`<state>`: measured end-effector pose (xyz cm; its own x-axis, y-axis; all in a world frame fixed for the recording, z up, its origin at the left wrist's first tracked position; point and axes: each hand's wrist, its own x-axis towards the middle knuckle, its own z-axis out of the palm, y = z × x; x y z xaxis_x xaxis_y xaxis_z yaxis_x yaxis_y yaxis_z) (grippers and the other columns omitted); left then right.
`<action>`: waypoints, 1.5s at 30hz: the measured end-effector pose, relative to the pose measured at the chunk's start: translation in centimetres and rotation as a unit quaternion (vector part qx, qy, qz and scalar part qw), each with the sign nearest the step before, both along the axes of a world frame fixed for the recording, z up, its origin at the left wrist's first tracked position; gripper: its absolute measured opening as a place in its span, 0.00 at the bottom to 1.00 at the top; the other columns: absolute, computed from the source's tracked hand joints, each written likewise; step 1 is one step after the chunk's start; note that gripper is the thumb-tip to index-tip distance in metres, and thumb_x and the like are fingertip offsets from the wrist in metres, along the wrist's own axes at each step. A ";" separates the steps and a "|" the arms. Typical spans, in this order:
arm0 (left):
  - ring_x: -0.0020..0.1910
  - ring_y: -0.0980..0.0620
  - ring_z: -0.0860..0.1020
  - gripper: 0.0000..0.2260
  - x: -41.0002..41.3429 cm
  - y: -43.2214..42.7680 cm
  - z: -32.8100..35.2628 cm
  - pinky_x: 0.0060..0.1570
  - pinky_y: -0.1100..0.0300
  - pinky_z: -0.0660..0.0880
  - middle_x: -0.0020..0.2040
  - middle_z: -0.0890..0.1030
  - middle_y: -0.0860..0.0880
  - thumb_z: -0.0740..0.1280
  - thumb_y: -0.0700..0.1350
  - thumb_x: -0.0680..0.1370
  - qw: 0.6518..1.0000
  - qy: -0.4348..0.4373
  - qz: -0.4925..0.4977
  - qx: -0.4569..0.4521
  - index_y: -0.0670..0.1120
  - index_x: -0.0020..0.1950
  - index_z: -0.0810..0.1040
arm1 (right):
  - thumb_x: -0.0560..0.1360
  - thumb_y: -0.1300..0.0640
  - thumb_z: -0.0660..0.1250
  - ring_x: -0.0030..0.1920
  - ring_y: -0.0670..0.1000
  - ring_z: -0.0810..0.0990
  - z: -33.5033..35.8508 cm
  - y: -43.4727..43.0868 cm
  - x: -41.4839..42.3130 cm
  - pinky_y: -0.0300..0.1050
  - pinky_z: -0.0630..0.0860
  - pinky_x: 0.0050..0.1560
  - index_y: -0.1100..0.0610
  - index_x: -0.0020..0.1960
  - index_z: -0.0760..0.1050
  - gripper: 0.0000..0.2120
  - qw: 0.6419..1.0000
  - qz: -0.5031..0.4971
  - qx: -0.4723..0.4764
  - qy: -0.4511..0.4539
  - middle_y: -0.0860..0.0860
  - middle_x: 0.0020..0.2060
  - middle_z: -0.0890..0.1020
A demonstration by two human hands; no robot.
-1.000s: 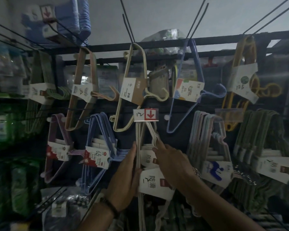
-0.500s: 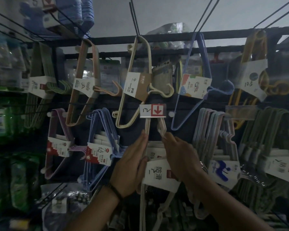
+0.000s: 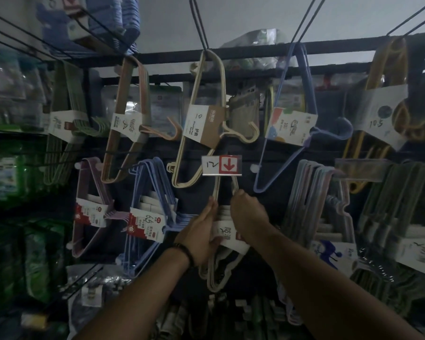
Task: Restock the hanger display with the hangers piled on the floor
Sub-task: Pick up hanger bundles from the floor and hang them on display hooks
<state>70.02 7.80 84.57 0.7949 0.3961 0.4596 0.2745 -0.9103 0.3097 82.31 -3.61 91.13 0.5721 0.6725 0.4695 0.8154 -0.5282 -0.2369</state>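
While the white hanger bundle [image 3: 225,233] sits just under the price tag [image 3: 221,165], your left grip [image 3: 201,231] clasps its side and your right grip [image 3: 249,217] pinches its top wire. Hooking looks unfinished, though dimness leaves that unsure; next, slide it fully back.

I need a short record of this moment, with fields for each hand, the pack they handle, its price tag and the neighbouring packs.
left hand: holds the white hanger pack at its left side, thumb on the label
right hand: pinches the pack's top, just under the tag
price tag: "12" beside a red downward arrow
left neighbour: blue hanger pack
right neighbour: pale hanger pack
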 end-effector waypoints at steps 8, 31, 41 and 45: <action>0.67 0.50 0.77 0.23 -5.8 -3.3 -2.8 0.66 0.55 0.75 0.72 0.75 0.54 0.66 0.56 0.78 0.997 0.001 0.062 -0.055 0.55 0.74 0.72 | 0.82 0.54 0.67 0.65 0.64 0.77 -2.8 -1.3 -0.3 0.58 0.77 0.61 0.54 0.80 0.55 0.33 0.992 0.053 0.025 0.108 0.60 0.67 0.73; 0.60 0.46 0.81 0.14 -60.9 -31.3 -37.0 0.57 0.53 0.78 0.60 0.82 0.51 0.61 0.59 0.83 0.725 0.216 0.451 -0.473 0.56 0.61 0.80 | 0.82 0.47 0.64 0.46 0.57 0.81 -40.2 -9.3 -53.2 0.47 0.71 0.40 0.51 0.47 0.75 0.10 0.720 0.511 -0.447 0.143 0.54 0.44 0.81; 0.57 0.49 0.82 0.13 -76.5 -32.2 -45.8 0.59 0.52 0.80 0.60 0.83 0.51 0.61 0.57 0.83 0.588 0.136 0.523 -0.602 0.56 0.63 0.80 | 0.85 0.45 0.62 0.56 0.57 0.81 -52.8 -5.5 -72.3 0.52 0.77 0.58 0.58 0.65 0.78 0.18 0.583 0.543 -0.596 0.103 0.58 0.55 0.83; 0.55 0.55 0.82 0.11 -80.5 -29.9 -53.8 0.59 0.56 0.80 0.60 0.84 0.54 0.63 0.55 0.84 0.522 0.100 0.544 -0.649 0.56 0.62 0.80 | 0.83 0.47 0.63 0.55 0.56 0.81 -62.1 0.7 -77.3 0.47 0.75 0.50 0.54 0.56 0.77 0.11 0.567 0.542 -0.608 0.122 0.53 0.53 0.82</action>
